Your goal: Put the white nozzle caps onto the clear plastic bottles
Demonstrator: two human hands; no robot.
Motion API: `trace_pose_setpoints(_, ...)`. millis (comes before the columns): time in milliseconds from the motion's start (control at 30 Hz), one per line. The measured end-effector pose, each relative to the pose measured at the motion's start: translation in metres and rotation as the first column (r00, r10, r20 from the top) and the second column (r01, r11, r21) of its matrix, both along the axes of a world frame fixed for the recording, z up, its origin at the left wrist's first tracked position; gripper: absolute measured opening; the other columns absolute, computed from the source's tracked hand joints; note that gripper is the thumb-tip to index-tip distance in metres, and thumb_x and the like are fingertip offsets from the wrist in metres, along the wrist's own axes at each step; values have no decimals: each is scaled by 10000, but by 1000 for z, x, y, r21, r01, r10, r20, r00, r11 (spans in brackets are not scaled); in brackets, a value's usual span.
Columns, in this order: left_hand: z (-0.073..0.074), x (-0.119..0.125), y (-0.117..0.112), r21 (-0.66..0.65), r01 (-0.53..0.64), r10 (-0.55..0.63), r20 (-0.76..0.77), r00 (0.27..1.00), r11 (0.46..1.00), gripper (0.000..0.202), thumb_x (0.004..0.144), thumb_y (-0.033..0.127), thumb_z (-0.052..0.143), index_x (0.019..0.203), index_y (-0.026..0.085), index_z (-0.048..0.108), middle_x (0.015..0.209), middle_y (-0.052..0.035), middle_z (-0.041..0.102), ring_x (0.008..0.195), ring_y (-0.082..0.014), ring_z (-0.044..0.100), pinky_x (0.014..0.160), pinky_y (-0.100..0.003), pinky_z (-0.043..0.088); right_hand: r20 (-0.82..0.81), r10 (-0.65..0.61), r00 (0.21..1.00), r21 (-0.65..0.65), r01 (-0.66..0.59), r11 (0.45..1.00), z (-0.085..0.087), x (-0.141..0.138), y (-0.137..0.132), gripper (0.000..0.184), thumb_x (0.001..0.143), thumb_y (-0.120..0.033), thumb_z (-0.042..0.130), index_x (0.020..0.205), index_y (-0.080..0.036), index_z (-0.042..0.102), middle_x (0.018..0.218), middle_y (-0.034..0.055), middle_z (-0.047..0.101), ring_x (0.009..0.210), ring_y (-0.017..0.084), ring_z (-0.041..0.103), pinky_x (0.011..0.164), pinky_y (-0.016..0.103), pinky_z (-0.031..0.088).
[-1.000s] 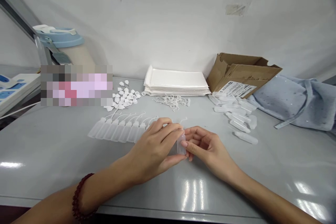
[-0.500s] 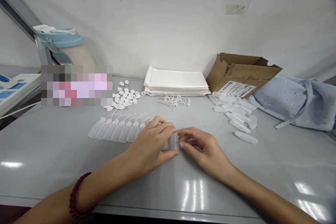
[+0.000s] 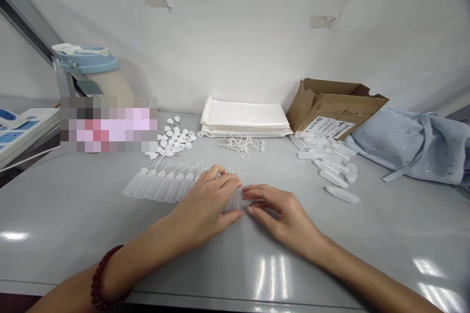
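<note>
In the head view, the end bottle (image 3: 237,199) has shifted left against the row of bottles (image 3: 161,187), and both hands have followed it. It now lies at the row's right end on the grey table (image 3: 183,274). The left hand (image 3: 209,200) spans it, fingers over its top end and thumb near its base; how firmly they press I cannot tell. The right hand (image 3: 288,215) is just beside it, thumb and forefinger moderately apart, the other fingers curled. The row's bottles are translucent and lie side by side, thin strips (image 3: 196,167) running from their tops; the left hand hides some.

More loose bottles (image 3: 333,178) lie heaped at the right, in front of a cardboard box (image 3: 338,107) with an open top and a printed label. Its floor is hidden, so its contents cannot be told. A pile of white caps (image 3: 169,148) and a tangle of pale strips (image 3: 238,145) lie behind the row. At the far left stands a tumbler (image 3: 113,85), its blue lid covering whatever is inside.
</note>
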State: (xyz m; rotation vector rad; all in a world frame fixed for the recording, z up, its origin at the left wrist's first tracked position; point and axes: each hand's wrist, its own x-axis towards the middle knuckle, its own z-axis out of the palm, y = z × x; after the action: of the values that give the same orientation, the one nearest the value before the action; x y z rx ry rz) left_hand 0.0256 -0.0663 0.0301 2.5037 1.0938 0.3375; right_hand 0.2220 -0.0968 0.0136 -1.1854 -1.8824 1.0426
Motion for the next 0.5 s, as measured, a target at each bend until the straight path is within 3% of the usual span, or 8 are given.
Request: trace_pose_setpoints(500, 0, -2, -1, -17, 21, -22, -37, 999, 1000, 286, 791, 243, 684, 1035, 151, 569, 1213, -79, 578, 1176, -292, 394, 946, -449, 421, 6, 51, 999, -12, -51, 999, 0, 0, 0, 265, 843, -138, 554, 1074, -201, 664, 1172, 86, 652, 1038, 181, 637, 852, 299, 572)
